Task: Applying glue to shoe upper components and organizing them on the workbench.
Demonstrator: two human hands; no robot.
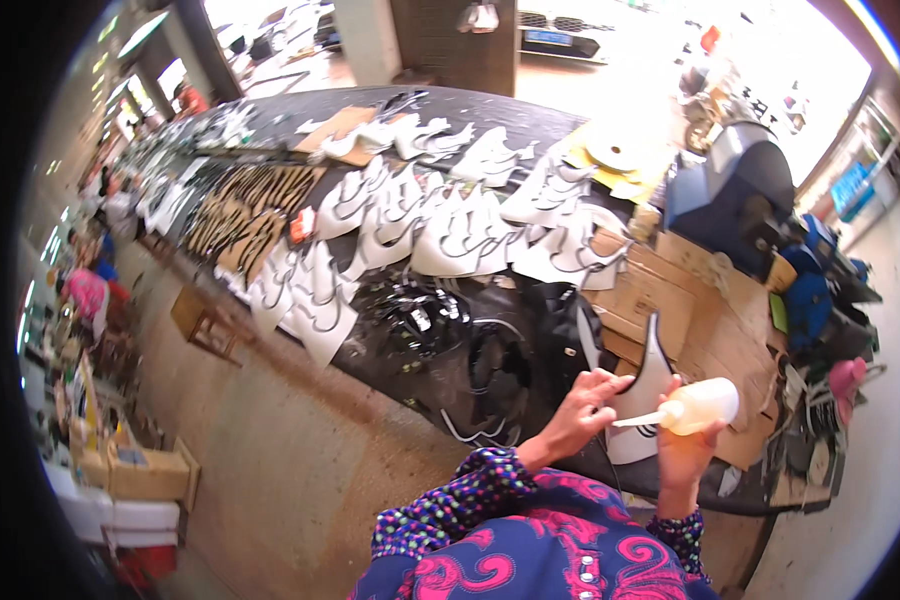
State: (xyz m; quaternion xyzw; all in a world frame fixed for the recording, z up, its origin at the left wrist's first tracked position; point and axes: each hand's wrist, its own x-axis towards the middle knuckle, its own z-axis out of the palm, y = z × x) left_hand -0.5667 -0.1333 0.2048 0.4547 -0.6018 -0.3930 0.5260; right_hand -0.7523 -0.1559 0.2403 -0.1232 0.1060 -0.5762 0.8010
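Note:
In my right hand (pixel 688 452) is a squeeze bottle (pixel 705 405), whitish and translucent with amber contents. It lies tilted, its long thin white nozzle pointing left toward my left hand (pixel 585 402). The fingers of my left hand are apart, with the index stretched out at the left edge of a white shoe upper (pixel 642 400). Dark trim runs along that upper's curved opening, and part of it is hidden behind the bottle and my right hand. I cannot make out whether the nozzle tip touches it.
Several white uppers (pixel 465 235) cover the dark table beyond my hands. Glossy black pieces (pixel 410 315) lie nearer on the left, and flattened cardboard (pixel 650 300) is just ahead. A dark blue machine (pixel 730 185) stands at the right. Other people sit far left by a wooden stool (pixel 205 325).

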